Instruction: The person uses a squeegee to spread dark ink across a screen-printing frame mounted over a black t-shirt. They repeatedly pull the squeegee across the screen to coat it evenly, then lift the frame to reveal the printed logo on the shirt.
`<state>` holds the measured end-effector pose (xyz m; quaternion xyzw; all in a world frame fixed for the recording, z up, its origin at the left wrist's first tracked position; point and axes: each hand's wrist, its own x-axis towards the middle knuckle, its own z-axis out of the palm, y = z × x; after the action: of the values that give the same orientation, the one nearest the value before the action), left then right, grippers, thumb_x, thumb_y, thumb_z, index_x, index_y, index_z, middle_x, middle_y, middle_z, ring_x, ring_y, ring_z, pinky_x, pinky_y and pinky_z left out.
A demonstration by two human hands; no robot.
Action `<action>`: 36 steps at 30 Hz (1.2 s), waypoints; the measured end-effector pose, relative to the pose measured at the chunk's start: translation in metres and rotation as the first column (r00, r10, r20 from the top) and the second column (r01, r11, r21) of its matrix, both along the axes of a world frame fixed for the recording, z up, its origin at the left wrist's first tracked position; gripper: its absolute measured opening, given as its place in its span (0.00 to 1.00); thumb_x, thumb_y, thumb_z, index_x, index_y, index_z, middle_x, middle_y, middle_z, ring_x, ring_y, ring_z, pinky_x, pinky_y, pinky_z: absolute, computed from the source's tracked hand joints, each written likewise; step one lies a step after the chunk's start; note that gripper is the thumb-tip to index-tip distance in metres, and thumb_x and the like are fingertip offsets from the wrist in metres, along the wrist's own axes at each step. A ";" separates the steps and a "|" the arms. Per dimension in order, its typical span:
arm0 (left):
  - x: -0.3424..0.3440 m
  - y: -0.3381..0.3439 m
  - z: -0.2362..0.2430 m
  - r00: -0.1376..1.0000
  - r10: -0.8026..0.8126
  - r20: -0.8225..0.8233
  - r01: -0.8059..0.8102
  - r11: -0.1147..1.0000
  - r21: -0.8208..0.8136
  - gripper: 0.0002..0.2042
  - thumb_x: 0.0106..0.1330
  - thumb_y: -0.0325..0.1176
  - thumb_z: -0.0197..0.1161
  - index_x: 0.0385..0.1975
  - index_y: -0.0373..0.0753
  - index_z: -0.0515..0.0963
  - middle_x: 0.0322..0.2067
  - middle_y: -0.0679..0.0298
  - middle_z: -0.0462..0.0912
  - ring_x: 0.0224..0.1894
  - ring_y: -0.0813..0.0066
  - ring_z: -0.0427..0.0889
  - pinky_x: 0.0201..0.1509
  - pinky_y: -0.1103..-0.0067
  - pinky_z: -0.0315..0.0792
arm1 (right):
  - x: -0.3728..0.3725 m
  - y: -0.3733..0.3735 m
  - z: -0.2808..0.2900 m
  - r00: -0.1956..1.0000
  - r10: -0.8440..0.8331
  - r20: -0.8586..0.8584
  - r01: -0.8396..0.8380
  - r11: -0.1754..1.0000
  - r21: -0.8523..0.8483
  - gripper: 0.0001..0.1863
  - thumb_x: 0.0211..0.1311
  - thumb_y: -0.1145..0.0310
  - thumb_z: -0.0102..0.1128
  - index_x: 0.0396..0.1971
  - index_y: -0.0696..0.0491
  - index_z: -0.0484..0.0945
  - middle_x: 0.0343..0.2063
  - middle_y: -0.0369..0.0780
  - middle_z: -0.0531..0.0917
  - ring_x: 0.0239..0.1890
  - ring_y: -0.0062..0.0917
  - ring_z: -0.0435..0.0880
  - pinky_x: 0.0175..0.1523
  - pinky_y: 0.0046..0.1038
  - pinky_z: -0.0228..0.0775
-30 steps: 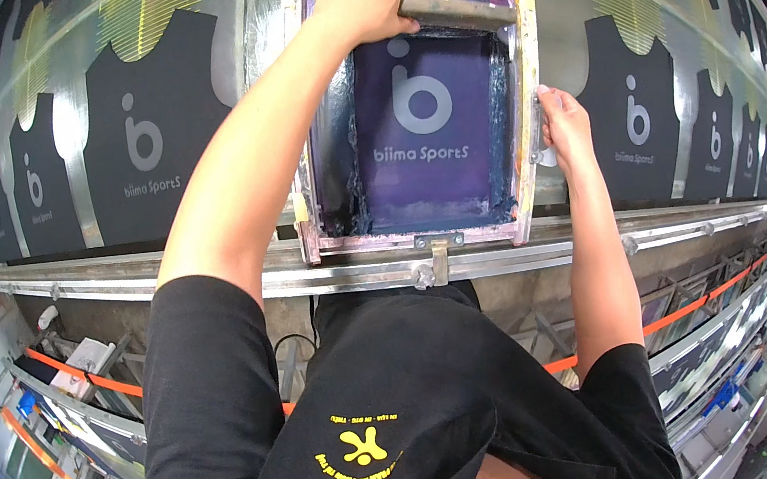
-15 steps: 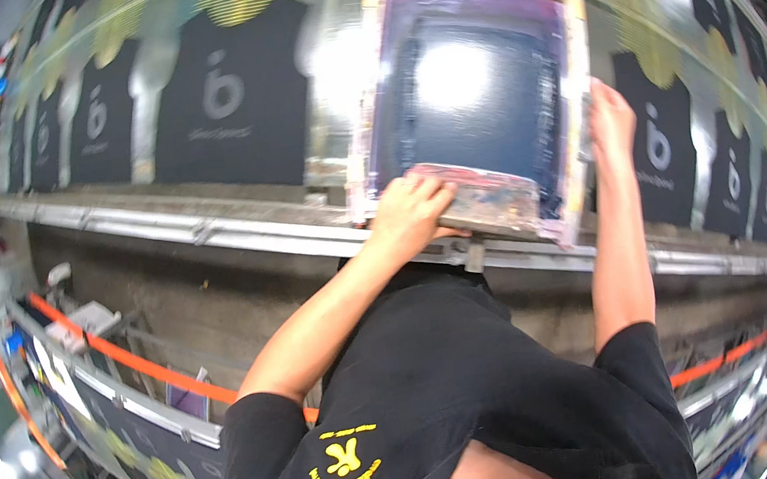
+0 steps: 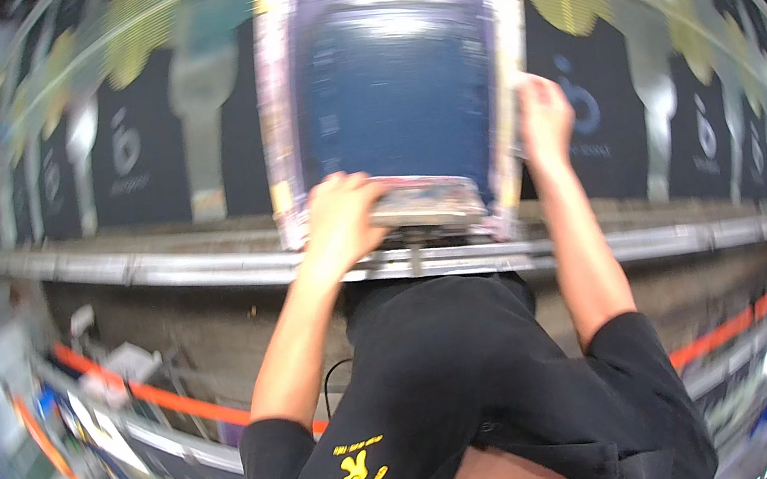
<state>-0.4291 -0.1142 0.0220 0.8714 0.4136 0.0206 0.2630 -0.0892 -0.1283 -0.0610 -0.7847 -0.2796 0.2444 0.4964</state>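
A screen-printing frame [image 3: 277, 115] with pale, taped, stained edges lies at the long table's near side. Its mesh [image 3: 397, 105] looks dark blue and glossy, with purple margins. Inside the frame's near end rests a squeegee [image 3: 432, 197], greyish with a reddish upper edge. My left hand [image 3: 339, 214] is closed over the squeegee's left end, its thumb side hidden. At the frame's right edge, my right hand [image 3: 546, 116] is closed on the rim with curled fingers. Motion smears both hands a little.
Black printed shirts [image 3: 149, 162] lie in a row along the table, with another shirt [image 3: 599, 102] right of the frame. Yellow patterned patches [image 3: 557, 2] show on their upper parts. A metal rail [image 3: 145, 269] runs along the near edge; an orange bar [image 3: 188, 404] stands behind me.
In the picture, the frame has shifted left and sits straighter, both hands shifting with it. The whole view has turned too. The squeegee stays at the frame's near end.
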 end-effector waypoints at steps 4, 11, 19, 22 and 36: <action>-0.058 0.040 0.007 0.997 0.016 -0.081 -0.023 0.996 -0.085 0.22 0.45 0.33 0.82 0.44 0.42 0.89 0.42 0.61 0.87 0.49 0.55 0.82 0.56 0.62 0.76 | -0.076 0.030 -0.012 0.999 -0.003 0.044 0.006 0.998 -0.064 0.17 0.71 0.63 0.68 0.51 0.59 0.85 0.43 0.42 0.90 0.49 0.24 0.85 0.58 0.28 0.76; -0.082 0.070 0.024 0.994 -0.098 -0.057 0.084 0.973 -0.216 0.25 0.52 0.39 0.81 0.51 0.38 0.87 0.51 0.58 0.89 0.54 0.53 0.85 0.61 0.63 0.77 | -0.114 0.056 -0.022 0.996 -0.063 0.070 0.079 0.961 -0.265 0.18 0.66 0.56 0.72 0.48 0.52 0.86 0.36 0.38 0.89 0.40 0.20 0.85 0.49 0.28 0.76; -0.086 0.076 -0.006 0.990 -0.127 -0.057 0.127 0.992 0.004 0.20 0.55 0.46 0.80 0.43 0.40 0.89 0.38 0.58 0.90 0.43 0.53 0.87 0.50 0.62 0.80 | -0.100 0.046 -0.040 0.999 -0.002 0.034 0.011 0.964 -0.265 0.29 0.65 0.46 0.69 0.57 0.51 0.83 0.49 0.53 0.86 0.55 0.46 0.86 0.60 0.41 0.76; -0.097 0.069 -0.013 0.990 -0.108 -0.086 0.113 0.992 0.059 0.20 0.55 0.51 0.80 0.39 0.43 0.89 0.36 0.59 0.90 0.41 0.54 0.88 0.46 0.61 0.81 | -0.114 0.036 0.027 0.993 0.077 0.084 -0.068 0.992 -0.103 0.37 0.72 0.49 0.65 0.67 0.65 0.74 0.61 0.54 0.79 0.66 0.43 0.78 0.69 0.39 0.70; -0.106 0.071 0.011 0.941 -0.082 -0.327 0.121 0.988 0.100 0.25 0.61 0.63 0.73 0.41 0.46 0.90 0.40 0.58 0.91 0.47 0.55 0.90 0.50 0.61 0.81 | -0.208 -0.129 0.369 0.336 0.916 0.220 0.061 -0.254 0.965 0.68 0.55 0.16 0.47 0.61 0.79 0.71 0.52 0.66 0.81 0.55 0.53 0.83 0.61 0.51 0.75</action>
<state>-0.5356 -0.0431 0.0334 0.8974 0.4034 -0.1109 0.1405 -0.2970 -0.2568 0.3078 0.1597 -0.4580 0.4445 0.7531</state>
